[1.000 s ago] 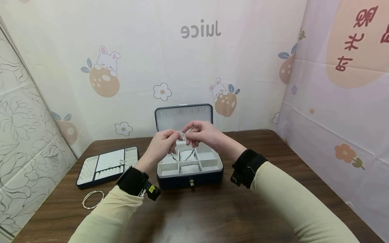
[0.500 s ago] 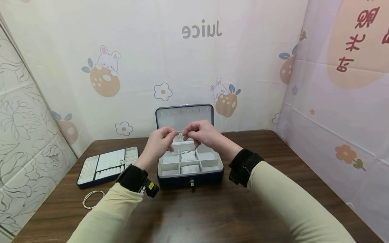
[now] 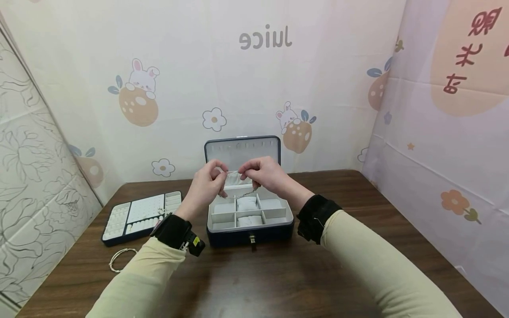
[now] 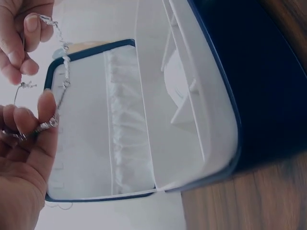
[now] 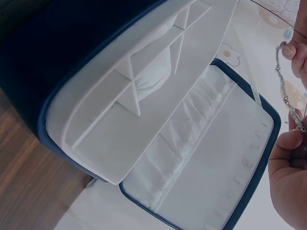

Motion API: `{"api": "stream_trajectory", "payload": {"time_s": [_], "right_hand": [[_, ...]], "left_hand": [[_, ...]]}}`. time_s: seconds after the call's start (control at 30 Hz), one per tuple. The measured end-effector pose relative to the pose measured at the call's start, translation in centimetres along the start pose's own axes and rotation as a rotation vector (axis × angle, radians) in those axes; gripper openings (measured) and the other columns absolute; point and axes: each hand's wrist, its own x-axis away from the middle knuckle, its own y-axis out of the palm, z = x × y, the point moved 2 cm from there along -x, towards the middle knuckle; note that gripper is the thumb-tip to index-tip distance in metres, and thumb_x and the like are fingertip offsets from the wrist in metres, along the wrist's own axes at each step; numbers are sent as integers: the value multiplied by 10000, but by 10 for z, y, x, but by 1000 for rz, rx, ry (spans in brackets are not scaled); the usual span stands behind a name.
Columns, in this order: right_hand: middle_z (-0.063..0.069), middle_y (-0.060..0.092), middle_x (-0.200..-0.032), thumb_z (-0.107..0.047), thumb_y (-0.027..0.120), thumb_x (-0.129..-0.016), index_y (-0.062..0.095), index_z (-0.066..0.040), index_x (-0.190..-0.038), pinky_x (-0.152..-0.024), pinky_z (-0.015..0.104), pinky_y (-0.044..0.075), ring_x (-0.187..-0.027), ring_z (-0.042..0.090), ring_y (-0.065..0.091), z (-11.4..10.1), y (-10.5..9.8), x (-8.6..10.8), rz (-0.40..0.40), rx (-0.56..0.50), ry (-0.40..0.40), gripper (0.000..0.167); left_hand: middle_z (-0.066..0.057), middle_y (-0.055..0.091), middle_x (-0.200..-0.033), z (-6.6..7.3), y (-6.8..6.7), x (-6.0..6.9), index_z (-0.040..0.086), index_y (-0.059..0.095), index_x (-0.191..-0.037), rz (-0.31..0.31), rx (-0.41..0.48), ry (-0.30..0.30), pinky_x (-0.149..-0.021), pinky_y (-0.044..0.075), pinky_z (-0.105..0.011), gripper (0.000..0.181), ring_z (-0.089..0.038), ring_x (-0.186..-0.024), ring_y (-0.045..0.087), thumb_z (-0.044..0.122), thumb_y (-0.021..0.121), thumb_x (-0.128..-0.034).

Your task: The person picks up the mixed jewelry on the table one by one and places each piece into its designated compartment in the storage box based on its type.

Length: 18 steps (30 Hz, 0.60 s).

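Gripping the silvery chain (image 4: 66, 69) at two places, the left hand (image 3: 204, 183) and the right hand (image 3: 265, 171) hold it up above the open box (image 3: 230, 239), in front of its raised lid (image 3: 242, 154). Each pinches its own part between thumb and fingers. The linked stretch sags between them, and in the head view a thin strand shows above it. A small dangling end (image 4: 26, 85) hangs near the fingers in the left wrist view; whether the chain is fastened cannot be told.

Handling it well probably calls for a light but sure pinch, since links this fine look apt to slip or twist. Level hands, moving together, would spread the loop without pulling it taut. It is worth letting the dangling end hang free before any fastening, as it could tangle with the thin strand. Height matters too: lower down, the slack could snag on the divider (image 3: 223, 217) or drape over the pale cushion (image 3: 247, 203). The bangle (image 3: 111, 261) and the separate tray (image 3: 119, 239) lie well apart on the desk (image 3: 254, 282), leaving the forearms room.
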Motion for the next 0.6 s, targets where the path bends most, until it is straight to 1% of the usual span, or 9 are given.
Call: {"api": "stream_trajectory", "payload": {"time_s": [0.1, 0.2, 0.3, 0.33, 0.4, 0.53, 0.6], "right_hand": [[63, 736, -968, -92, 554, -1039, 757, -77, -1099, -645, 313, 509, -624, 188, 579, 2, -1, -2, 14, 28, -8, 212], [54, 735, -956, -88, 550, -1037, 761, -81, -1079, -646, 317, 490, -644, 184, 593, 4, -1, -6, 29, 70, -22, 215], [38, 736, -948, -96, 547, -1039, 765, -94, -1078, -620, 303, 448, -664, 184, 610, 7, -1, -10, 40, 120, -35, 222], [30, 738, -948, -104, 545, -1040, 766, -101, -1084, -609, 292, 432, -671, 182, 619, 7, -1, -12, 44, 143, -39, 225], [19, 740, -958, -115, 539, -1044, 766, -104, -1111, -608, 284, 430, -686, 185, 635, 8, 0, -16, 51, 184, -46, 237], [17, 744, -1019, -131, 523, -1054, 746, -107, -1204, -621, 292, 431, -734, 221, 666, 7, 0, -23, 59, 249, -45, 270], [29, 744, -1061, -129, 519, -1056, 731, -110, -1247, -632, 296, 435, -768, 250, 682, 6, 0, -27, 61, 269, -43, 286]], "left_hand": [[-71, 559, -703, -1, -2, -1, 69, 636, -1060, -3, -19, -6, -624, 541, -396, 188, -304, -636, 691, 85, 456, -1006], [-59, 594, -736, -2, -2, -4, 92, 705, -991, 1, -79, -25, -577, 487, -356, 261, -280, -631, 684, 104, 445, -980], [-60, 615, -725, -1, -3, -8, 105, 742, -1046, 6, -148, -39, -522, 401, -321, 308, -268, -630, 665, 123, 442, -980], [-72, 607, -710, -1, -3, -10, 103, 746, -1075, 6, -167, -39, -516, 387, -313, 321, -260, -625, 656, 120, 439, -980], [-86, 618, -730, -1, -3, -14, 73, 742, -1142, 8, -203, -28, -515, 388, -303, 345, -227, -609, 631, 101, 436, -985], [-104, 678, -903, -2, -3, -23, 30, 700, -1250, 12, -253, -14, -553, 429, -305, 362, -172, -582, 591, 72, 439, -1002], [-114, 688, -989, -2, -4, -28, 20, 679, -1278, 16, -263, -18, -586, 444, -315, 361, -172, -586, 571, 69, 446, -1007]]}}
